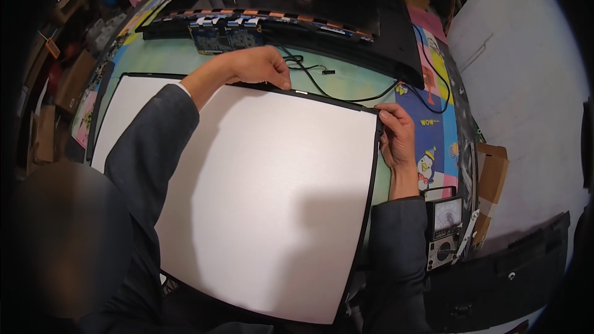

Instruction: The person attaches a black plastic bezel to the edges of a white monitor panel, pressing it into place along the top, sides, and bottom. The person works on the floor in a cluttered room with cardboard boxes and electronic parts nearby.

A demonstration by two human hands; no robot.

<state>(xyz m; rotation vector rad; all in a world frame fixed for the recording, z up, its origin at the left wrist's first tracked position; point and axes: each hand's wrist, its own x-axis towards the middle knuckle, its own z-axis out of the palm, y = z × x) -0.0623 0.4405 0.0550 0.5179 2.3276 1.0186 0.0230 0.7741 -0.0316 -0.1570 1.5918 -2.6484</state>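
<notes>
A large white panel [272,192] with a thin black frame lies before me, slightly turned, its near edge close to my body. My left hand [257,65] reaches over it to the far edge, thumb and fingertips pinched together on the black frame strip [328,98]. Beside those fingertips a small bright spot shows on the strip. At the far right corner, my right hand [399,135] is closed round the frame, thumb on top and the other fingers partly hidden along the side. The panel's underside is out of sight.
Behind the panel stands a dark flat screen unit [390,49] with a blue circuit board [226,36] at its front. A black cable [340,98] loops across the patterned table cover [427,108]. An analog multimeter [444,232] sits at right, near a cardboard box [492,185].
</notes>
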